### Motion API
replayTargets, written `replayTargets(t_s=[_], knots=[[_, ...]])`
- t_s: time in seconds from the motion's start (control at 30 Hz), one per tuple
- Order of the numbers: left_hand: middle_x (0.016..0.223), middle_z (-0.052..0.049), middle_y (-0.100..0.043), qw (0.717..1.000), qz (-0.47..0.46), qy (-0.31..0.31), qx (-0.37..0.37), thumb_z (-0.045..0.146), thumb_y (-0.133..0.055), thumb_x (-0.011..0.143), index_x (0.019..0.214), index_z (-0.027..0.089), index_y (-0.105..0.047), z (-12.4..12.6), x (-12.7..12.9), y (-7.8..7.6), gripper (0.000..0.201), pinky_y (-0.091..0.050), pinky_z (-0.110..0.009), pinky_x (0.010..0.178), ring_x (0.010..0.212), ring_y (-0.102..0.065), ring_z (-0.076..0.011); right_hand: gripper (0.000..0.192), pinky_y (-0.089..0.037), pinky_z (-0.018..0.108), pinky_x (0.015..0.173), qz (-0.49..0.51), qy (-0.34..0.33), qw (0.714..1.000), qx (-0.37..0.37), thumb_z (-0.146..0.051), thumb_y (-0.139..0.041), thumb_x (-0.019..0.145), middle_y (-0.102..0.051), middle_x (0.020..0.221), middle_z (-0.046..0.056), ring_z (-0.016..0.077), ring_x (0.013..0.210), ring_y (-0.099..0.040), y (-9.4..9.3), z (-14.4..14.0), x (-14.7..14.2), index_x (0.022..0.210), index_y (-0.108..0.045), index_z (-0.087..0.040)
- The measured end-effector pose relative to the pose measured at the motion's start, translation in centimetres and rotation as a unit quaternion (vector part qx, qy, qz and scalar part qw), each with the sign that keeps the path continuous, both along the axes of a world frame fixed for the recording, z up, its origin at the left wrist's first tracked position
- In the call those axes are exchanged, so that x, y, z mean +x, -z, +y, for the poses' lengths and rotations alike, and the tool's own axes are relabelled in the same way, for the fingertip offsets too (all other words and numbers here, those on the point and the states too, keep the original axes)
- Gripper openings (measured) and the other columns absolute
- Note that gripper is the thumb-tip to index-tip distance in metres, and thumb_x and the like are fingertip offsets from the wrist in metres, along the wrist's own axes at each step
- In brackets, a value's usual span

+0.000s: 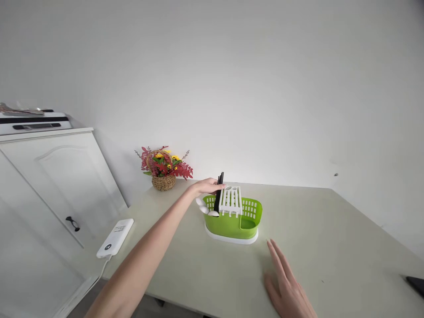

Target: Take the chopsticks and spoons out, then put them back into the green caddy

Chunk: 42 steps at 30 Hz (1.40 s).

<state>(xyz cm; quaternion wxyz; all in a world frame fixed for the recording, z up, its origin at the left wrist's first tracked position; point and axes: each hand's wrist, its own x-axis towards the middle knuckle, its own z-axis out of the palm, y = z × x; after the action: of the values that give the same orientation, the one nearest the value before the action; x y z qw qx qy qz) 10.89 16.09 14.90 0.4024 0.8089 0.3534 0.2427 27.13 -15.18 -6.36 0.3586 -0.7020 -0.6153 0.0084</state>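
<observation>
A green plastic cutlery holder [232,223] with a white insert [231,201] and a white base stands in the middle of the pale table [331,229]. Black chopsticks [218,192] stand upright in its left end, beside white spoon bowls [202,207] that hang over the rim. My left hand [207,186] reaches out to the holder with its fingers closed around the chopsticks near their tops. My right hand [288,287] lies flat on the table in front of the holder, fingers stretched out, holding nothing.
A wicker basket of red and yellow flowers [164,170] sits at the table's far left corner. A white power bank [115,237] with a cable lies on the left edge. A white cabinet [49,185] stands to the left. A dark object [415,285] pokes in at the right edge.
</observation>
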Motion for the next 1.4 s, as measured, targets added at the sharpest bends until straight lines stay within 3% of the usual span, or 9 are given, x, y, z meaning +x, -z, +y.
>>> replayTargets(t_s=[0.27, 0.4, 0.5, 0.6, 0.7, 0.83, 0.97, 1.13, 1.4], knots=[[0.072, -0.003, -0.073, 0.998, -0.039, -0.039, -0.024, 0.043, -0.079, 0.081, 0.079, 0.014, -0.069, -0.1, 0.5, -0.2, 0.031, -0.051, -0.026, 0.068, 0.072, -0.069, -0.0192, 0.074, -0.052, 0.047, 0.11, 0.025, 0.002, 1.0, -0.013, -0.04, -0.038, 0.102, -0.037, 0.166, 0.005, 0.0284, 0.145, -0.048, 1.5, 0.6, -0.3, 0.167, -0.003, -0.036], [0.091, -0.012, -0.078, 0.993, -0.09, -0.071, -0.028, 0.04, -0.069, 0.095, 0.093, 0.011, -0.068, 0.5, -0.3, -1.8, 0.029, -0.059, -0.032, 0.075, 0.076, -0.075, -0.02, 0.068, -0.053, 0.043, 0.109, 0.067, 0.01, 0.998, -0.012, -0.039, -0.036, 0.102, -0.039, 0.165, 0.006, 0.0267, 0.145, -0.048, 1.2, 0.5, -0.2, 0.166, -0.014, -0.034], [0.099, -0.016, -0.078, 0.979, -0.157, -0.127, -0.024, 0.039, -0.062, 0.101, 0.101, 0.011, -0.066, 2.3, -2.9, -4.3, 0.029, -0.062, -0.037, 0.081, 0.08, -0.077, -0.0207, 0.062, -0.05, 0.041, 0.111, 0.097, 0.012, 0.995, -0.014, -0.036, -0.036, 0.102, -0.041, 0.163, 0.007, 0.0244, 0.146, -0.047, 0.6, 0.3, -0.3, 0.163, -0.026, -0.029], [0.097, -0.014, -0.078, 0.906, -0.326, -0.259, -0.079, 0.033, -0.063, 0.101, 0.098, 0.012, -0.065, 4.4, -7.1, -6.6, 0.022, -0.063, -0.036, 0.086, 0.085, -0.078, -0.02, 0.056, -0.049, 0.038, 0.111, 0.115, 0.016, 0.993, -0.019, -0.034, -0.037, 0.102, -0.042, 0.163, 0.008, 0.0231, 0.145, -0.047, 0.1, 0.3, -0.4, 0.158, -0.035, -0.025], [0.092, -0.009, -0.078, 0.899, -0.302, -0.301, -0.097, 0.029, -0.052, 0.107, 0.097, 0.014, -0.061, 4.9, -12.2, -7.4, 0.02, -0.063, -0.03, 0.087, 0.085, -0.077, -0.0147, 0.054, -0.051, 0.037, 0.109, 0.119, 0.017, 0.993, -0.011, -0.033, -0.04, 0.101, -0.045, 0.161, 0.008, 0.0233, 0.142, -0.051, 0.1, 0.2, -0.4, 0.154, -0.041, -0.026], [0.084, -0.01, -0.079, 0.933, -0.148, -0.287, -0.158, 0.023, -0.06, 0.102, 0.088, 0.01, -0.064, 3.1, -17.9, -5.4, 0.02, -0.063, -0.028, 0.073, 0.073, -0.076, -0.0168, 0.052, -0.051, 0.038, 0.109, 0.092, 0.005, 0.996, -0.003, -0.033, -0.042, 0.1, -0.049, 0.158, 0.007, 0.0233, 0.139, -0.054, 0.4, 0.2, -0.3, 0.151, -0.046, -0.026], [0.072, -0.01, -0.078, 0.945, 0.029, -0.243, -0.217, 0.035, -0.088, 0.078, 0.078, 0.009, -0.068, 2.2, -20.5, -2.0, 0.033, -0.062, -0.03, 0.066, 0.064, -0.075, -0.0214, 0.05, -0.053, 0.037, 0.108, 0.058, 0.002, 0.998, -0.005, -0.034, -0.041, 0.1, -0.052, 0.156, 0.008, 0.022, 0.136, -0.057, 0.9, 0.4, -0.1, 0.149, -0.047, -0.026], [0.075, -0.016, -0.078, 0.915, 0.239, -0.164, -0.28, 0.044, -0.099, 0.051, 0.067, 0.012, -0.067, 3.9, -19.6, 1.8, 0.049, -0.063, -0.037, 0.068, 0.071, -0.077, -0.0307, 0.047, -0.057, 0.033, 0.103, 0.018, 0.006, 1.0, -0.006, -0.034, -0.042, 0.102, -0.054, 0.154, 0.007, 0.02, 0.133, -0.06, 1.1, 0.4, 0.2, 0.148, -0.048, -0.027], [0.077, -0.017, -0.077, 0.884, 0.41, -0.155, -0.16, 0.044, -0.085, 0.063, 0.071, 0.014, -0.066, 7.1, -18.2, 6.6, 0.037, -0.062, -0.04, 0.066, 0.072, -0.077, -0.0331, 0.04, -0.055, 0.041, 0.109, -0.067, -0.015, 0.997, 0.021, -0.032, -0.046, 0.101, -0.06, 0.149, 0.005, 0.0229, 0.137, -0.058, 1.1, 0.4, 0.0, 0.14, -0.055, -0.027]])
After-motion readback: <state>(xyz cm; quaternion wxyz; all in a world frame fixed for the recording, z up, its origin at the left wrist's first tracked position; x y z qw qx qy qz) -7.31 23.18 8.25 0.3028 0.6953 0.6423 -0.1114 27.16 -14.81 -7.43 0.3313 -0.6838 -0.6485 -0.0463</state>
